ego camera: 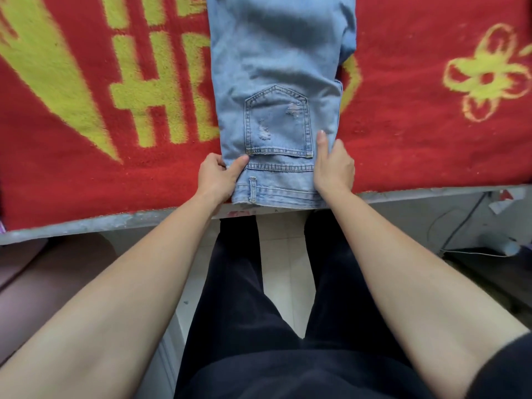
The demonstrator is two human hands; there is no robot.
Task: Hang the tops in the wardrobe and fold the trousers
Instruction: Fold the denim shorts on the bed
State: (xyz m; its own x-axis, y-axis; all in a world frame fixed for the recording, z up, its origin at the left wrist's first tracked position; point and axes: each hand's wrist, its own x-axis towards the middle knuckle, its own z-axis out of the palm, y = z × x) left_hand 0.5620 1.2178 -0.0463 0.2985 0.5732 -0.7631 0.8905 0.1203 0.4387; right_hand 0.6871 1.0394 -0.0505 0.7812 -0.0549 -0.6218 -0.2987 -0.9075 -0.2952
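Observation:
Light blue jeans point(276, 67) lie folded lengthwise on a red blanket point(417, 133), waistband at the near edge and legs running away from me out of the top of the view. A distressed back pocket faces up. My left hand point(218, 175) pinches the left edge of the jeans just above the waistband, thumb on top. My right hand point(334, 165) grips the right edge at the same height, thumb lying on the denim and fingers curled round the fold.
The red blanket with yellow characters and a flower pattern covers the surface; its grey front edge point(115, 223) runs across the view. Below are my dark trousers, a tiled floor, and cables point(466, 226) at the right.

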